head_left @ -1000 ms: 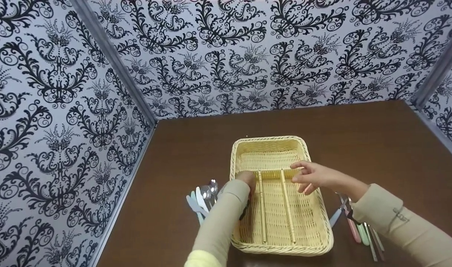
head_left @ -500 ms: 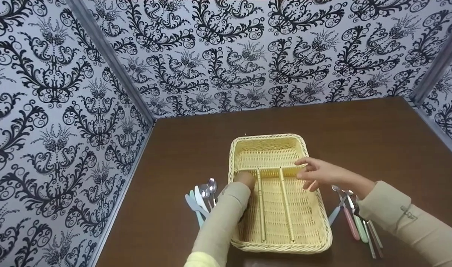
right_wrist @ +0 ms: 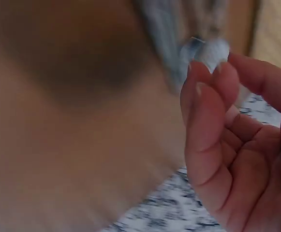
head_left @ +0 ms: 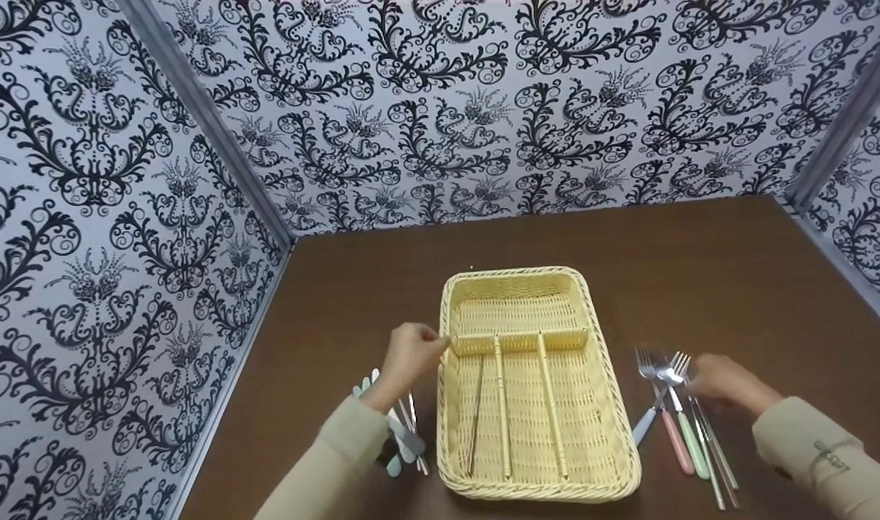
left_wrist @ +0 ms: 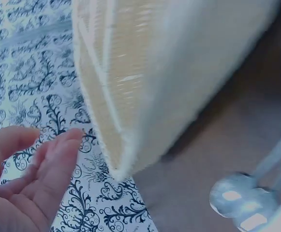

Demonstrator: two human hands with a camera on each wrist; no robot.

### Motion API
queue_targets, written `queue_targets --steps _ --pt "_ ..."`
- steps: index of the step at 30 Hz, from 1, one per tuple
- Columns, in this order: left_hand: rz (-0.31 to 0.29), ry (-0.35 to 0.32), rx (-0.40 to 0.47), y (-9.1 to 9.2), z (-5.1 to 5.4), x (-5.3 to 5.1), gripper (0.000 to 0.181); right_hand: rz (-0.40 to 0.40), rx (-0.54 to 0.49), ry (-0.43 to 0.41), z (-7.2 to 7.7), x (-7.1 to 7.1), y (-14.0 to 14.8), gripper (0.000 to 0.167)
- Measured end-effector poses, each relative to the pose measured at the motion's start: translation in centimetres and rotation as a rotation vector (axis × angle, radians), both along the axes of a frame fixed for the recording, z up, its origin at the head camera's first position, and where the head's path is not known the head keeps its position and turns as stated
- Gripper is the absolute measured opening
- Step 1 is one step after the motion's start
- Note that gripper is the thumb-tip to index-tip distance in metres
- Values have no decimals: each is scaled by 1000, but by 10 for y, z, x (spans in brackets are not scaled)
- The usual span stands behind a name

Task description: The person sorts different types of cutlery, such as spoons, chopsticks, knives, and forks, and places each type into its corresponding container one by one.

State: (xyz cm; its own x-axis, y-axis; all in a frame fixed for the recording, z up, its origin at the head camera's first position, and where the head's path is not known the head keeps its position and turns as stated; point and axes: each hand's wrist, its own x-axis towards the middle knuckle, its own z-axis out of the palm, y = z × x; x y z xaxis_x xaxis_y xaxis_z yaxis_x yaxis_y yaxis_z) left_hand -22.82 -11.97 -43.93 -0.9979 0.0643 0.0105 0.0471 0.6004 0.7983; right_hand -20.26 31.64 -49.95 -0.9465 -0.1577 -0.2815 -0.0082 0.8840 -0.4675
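In the head view the left hand (head_left: pixel 409 355) hovers at the left rim of the wicker basket (head_left: pixel 631 469), over the knives and spoons (head_left: pixel 409 442). Its fingers are relaxed and hold nothing in the left wrist view, where two spoon bowls (left_wrist: pixel 233 194) lie at the lower right. A thin metal utensil (head_left: pixel 477 415) lies in the basket's left long compartment. The right hand (head_left: pixel 725 383) is beside the forks and spoons right of the basket, near a fork (head_left: pixel 676 367). In the right wrist view its fingers (right_wrist: pixel 205 121) are loosely bent, with nothing visible between them.
Pink (head_left: pixel 678 444) and green handles (head_left: pixel 692 444) and thin metal handles (head_left: pixel 717 469) lie right of the basket. Two dividers (head_left: pixel 502 404) and a crosspiece split the basket into compartments. Patterned walls (head_left: pixel 483 115) enclose the brown table (head_left: pixel 367 289) behind and at the sides.
The left hand has come out of the basket to its left side, uncovering the thin utensil inside. The right hand has moved away from above the basket, right and down to the cutlery.
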Motion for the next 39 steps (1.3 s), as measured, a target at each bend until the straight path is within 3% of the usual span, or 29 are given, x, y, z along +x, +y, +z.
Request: queue_targets --steps 4,6,11,16,21,34,39 --pt "48 -5 29 -23 -17 13 22 -120 -98 -48 -15 11 4 16" --pt "73 -48 71 -33 -25 17 24 -158 -113 -72 -18 14 3 16" --pt "87 -94 117 -45 -36 21 25 -182 -109 -99 -18 15 4 16" --pt "90 -100 120 -44 -36 20 24 -171 -83 -60 -18 13 9 11" --pt "87 -95 112 -40 -34 19 24 -160 -77 -83 -18 12 14 14" --pt "71 -87 110 -34 -33 19 25 -231 -215 -206 -22 5 19 46" --pt "58 -107 127 -35 -36 19 24 -237 -229 -278 -24 5 24 16"
